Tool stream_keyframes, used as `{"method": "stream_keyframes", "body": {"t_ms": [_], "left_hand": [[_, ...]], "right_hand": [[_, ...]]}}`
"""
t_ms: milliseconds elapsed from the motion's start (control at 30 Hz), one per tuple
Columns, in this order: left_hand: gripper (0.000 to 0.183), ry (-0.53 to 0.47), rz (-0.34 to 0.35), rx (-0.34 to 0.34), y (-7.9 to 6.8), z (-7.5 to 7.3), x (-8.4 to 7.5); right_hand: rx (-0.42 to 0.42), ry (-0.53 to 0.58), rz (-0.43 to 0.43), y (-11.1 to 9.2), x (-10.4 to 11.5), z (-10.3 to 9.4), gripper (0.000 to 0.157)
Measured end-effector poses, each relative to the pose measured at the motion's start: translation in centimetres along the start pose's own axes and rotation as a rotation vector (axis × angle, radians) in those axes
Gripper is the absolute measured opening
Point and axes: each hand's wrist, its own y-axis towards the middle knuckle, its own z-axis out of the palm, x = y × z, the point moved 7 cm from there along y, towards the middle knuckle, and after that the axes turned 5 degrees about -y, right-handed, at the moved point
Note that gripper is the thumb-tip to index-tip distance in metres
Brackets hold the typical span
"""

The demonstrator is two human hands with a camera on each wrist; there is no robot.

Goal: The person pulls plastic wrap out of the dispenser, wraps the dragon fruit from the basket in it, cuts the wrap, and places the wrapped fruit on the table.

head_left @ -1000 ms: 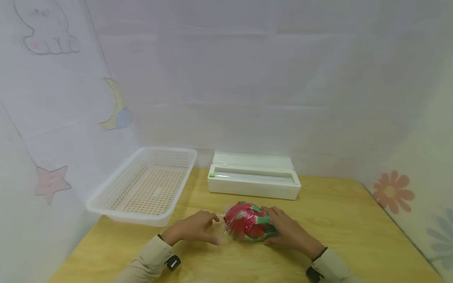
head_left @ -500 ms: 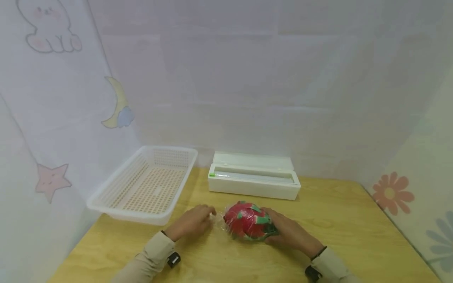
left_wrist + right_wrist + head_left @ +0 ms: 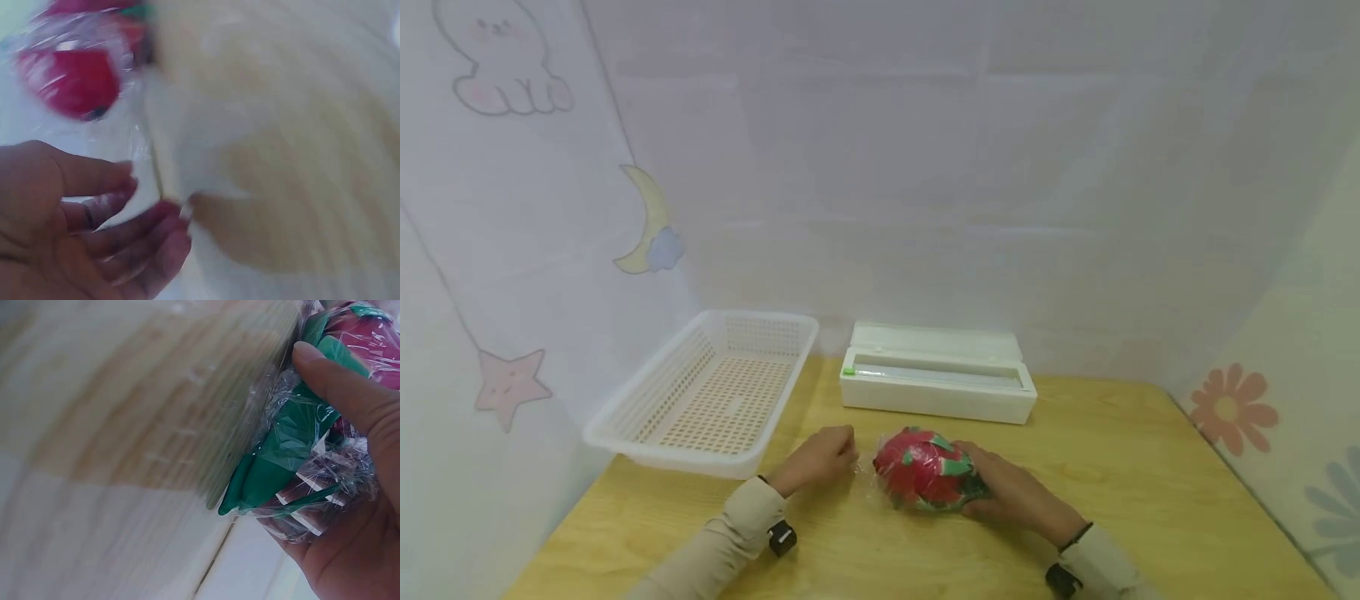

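Note:
A red dragon fruit (image 3: 925,469) with green scales lies on the table in clear plastic wrap (image 3: 868,483). My right hand (image 3: 1018,496) holds its right end; in the right wrist view the thumb (image 3: 340,381) lies along the green scales (image 3: 281,447) and the fingers pass beneath the crinkled film. Left of the fruit, my left hand (image 3: 820,458) has curled fingers. The left wrist view shows its thumb and index finger (image 3: 128,178) together at the loose film's edge, pinching it, with the red fruit (image 3: 75,81) beyond. Blur hides the exact pinch.
A white perforated basket (image 3: 748,467) stands on the table's left side. Behind the fruit sits a white cling film box (image 3: 936,402), its lid (image 3: 936,340) raised and a green slider (image 3: 848,372) at its left end. Fabric walls with printed pictures border the wooden table (image 3: 1120,450).
My left hand's fingers have gone from spread to curled together at the loose film, and that hand has shifted slightly away from me. The right hand and the dragon fruit have stayed in place.

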Motion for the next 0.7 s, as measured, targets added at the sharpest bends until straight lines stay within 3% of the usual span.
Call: {"method": "stream_keyframes", "body": {"t_ms": [133,233,367,467,600,700], "left_hand": [[0.011,-0.591,-0.160,0.045,-0.1,-0.1,0.6],[0.011,-0.872,-0.257,0.021,-0.5,0.2,0.3],[0.009,-0.933,-0.278,-0.096,-0.3,-0.1,0.2],[0.008,-0.904,-0.233,-0.167,0.2,-0.4,0.1],[0.010,-0.799,-0.119,-0.202,1.1,-0.4,-0.8],[0.011,-0.748,-0.042,-0.161,1.9,0.2,-1.7]], "right_hand": [[-0.012,-0.011,-0.014,0.1,0.1,-0.2,0.085],[0.003,0.006,0.002,0.0,0.2,0.0,0.084],[0.026,0.018,0.024,-0.1,0.2,0.2,0.085],[0.016,0.003,0.021,-0.1,0.3,0.1,0.085],[-0.003,-0.008,0.000,-0.1,0.3,-0.3,0.084],[-0.005,-0.010,-0.012,-0.1,0.2,-0.3,0.084]]}}
